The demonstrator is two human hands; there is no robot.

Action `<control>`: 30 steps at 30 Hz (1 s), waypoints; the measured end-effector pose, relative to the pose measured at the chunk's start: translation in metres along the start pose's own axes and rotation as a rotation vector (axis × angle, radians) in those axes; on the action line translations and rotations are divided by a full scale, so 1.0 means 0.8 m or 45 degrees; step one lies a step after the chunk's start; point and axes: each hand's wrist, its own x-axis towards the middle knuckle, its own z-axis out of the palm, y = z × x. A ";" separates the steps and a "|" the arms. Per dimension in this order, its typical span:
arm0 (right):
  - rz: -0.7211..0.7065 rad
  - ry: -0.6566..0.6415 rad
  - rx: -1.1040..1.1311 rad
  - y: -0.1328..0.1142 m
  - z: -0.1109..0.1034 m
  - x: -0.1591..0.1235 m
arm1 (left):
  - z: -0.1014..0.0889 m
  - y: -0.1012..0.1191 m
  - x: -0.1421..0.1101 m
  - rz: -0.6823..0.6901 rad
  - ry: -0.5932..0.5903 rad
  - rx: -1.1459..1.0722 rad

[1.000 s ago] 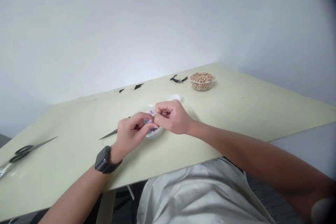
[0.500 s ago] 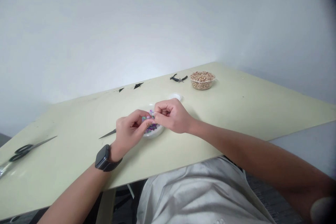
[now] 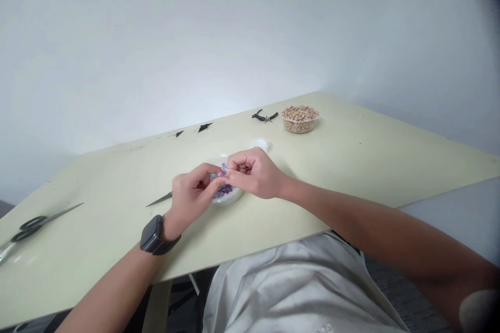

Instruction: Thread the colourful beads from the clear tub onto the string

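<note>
Whatever sits between the fingertips is too small for me to make out.
The left hand [image 3: 191,191] and right hand [image 3: 255,173] cover much of the bowl [image 3: 231,198] and some of its beads [image 3: 223,192]; from here I'd say they may be pinching a bead, but I can't be certain. The right hand hides the near side of a white dish [image 3: 261,143]. Behind the left hand, a dark blade [image 3: 159,199] loses its other end (handle unseen). A shiny clear item [image 3: 3,256] is cut by the left edge.
</note>
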 end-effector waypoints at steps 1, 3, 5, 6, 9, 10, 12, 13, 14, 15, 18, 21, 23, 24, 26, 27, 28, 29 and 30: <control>-0.002 0.002 0.006 -0.001 0.000 0.000 | 0.000 0.000 0.000 -0.002 -0.001 0.003; -0.009 0.005 0.019 -0.002 0.001 0.000 | 0.000 0.000 0.000 -0.002 -0.003 0.006; -0.011 0.008 0.025 -0.002 0.001 0.000 | 0.001 -0.001 -0.001 0.002 -0.002 0.004; -0.007 0.009 0.024 -0.002 0.001 0.000 | 0.001 -0.001 -0.001 0.007 -0.003 0.001; -0.001 0.004 0.012 0.001 0.000 0.000 | 0.002 -0.002 -0.001 0.031 0.006 -0.011; -0.003 0.003 0.009 0.002 0.000 0.000 | 0.002 -0.002 -0.001 0.039 0.010 -0.011; -0.004 0.003 -0.001 0.003 -0.001 0.000 | 0.002 -0.003 -0.002 0.045 0.019 -0.006; -0.002 0.005 -0.006 0.003 -0.001 0.000 | 0.002 -0.003 -0.002 0.041 0.018 -0.004; 0.003 0.009 -0.011 0.003 -0.001 0.001 | 0.002 -0.003 -0.002 0.035 0.017 -0.001; 0.008 0.009 -0.017 0.003 0.000 0.001 | 0.002 -0.003 -0.002 0.027 0.016 -0.001; 0.006 0.016 -0.028 0.002 0.000 0.002 | 0.002 -0.003 -0.003 0.014 0.017 -0.009; 0.002 0.016 -0.026 0.002 0.000 0.002 | 0.002 -0.004 -0.005 0.002 0.022 -0.018; 0.011 0.012 -0.021 0.002 0.000 0.001 | 0.002 -0.004 -0.005 -0.004 0.025 -0.023; 0.015 0.010 -0.019 0.002 0.000 0.001 | 0.002 -0.005 -0.005 -0.005 0.023 -0.027; 0.019 0.011 -0.017 0.002 -0.001 0.001 | 0.002 -0.005 -0.005 -0.005 0.022 -0.033; 0.017 0.012 -0.017 0.001 -0.001 0.001 | 0.002 -0.005 -0.005 -0.005 0.022 -0.035; 0.014 0.013 -0.019 0.001 -0.001 0.001 | 0.002 -0.005 -0.004 -0.004 0.024 -0.036; 0.012 0.012 -0.021 0.001 -0.001 0.001 | 0.002 -0.005 -0.004 -0.003 0.024 -0.035; 0.014 0.013 -0.024 0.001 -0.002 0.001 | 0.001 -0.005 -0.004 -0.001 0.028 -0.033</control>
